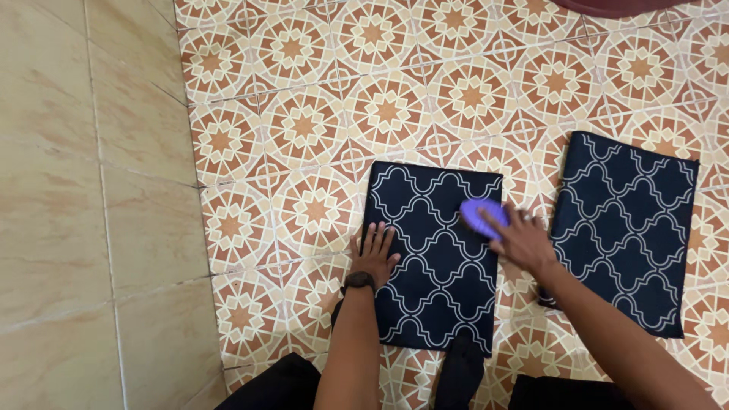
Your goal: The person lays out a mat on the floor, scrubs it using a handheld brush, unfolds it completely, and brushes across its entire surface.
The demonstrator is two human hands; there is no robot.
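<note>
Floor (304, 121): ceramic tiles with an orange, brown and cream star pattern, filling most of the frame; hard and probably smooth.

Wall (68, 190): plain beige glazed tiles, along the left edge of the frame.

Second cloth (634, 228): dark navy rectangle with a white lattice print, lying flat at right of centre, apart from both hands.

First cloth (433, 258): folded rectangle of the same navy fabric with the same white lattice, flat on the floor at centre frame. Judged soft, light and limp; likely to slide on the glazed tile unless pinned down, and best taken by an edge or corner.

Dark red curved object (607, 6): only a sliver visible at the top edge; kind cannot be told.

Left hand (373, 250): fingers spread, palm pressed flat on the left edge of the first cloth, holding nothing; a dark wristwatch (358, 282) sits on the wrist.

Right hand (520, 241): closed around a small oval purple brush (484, 216), which rests on the upper right corner of the first cloth. The brush looks rigid and light.
</note>
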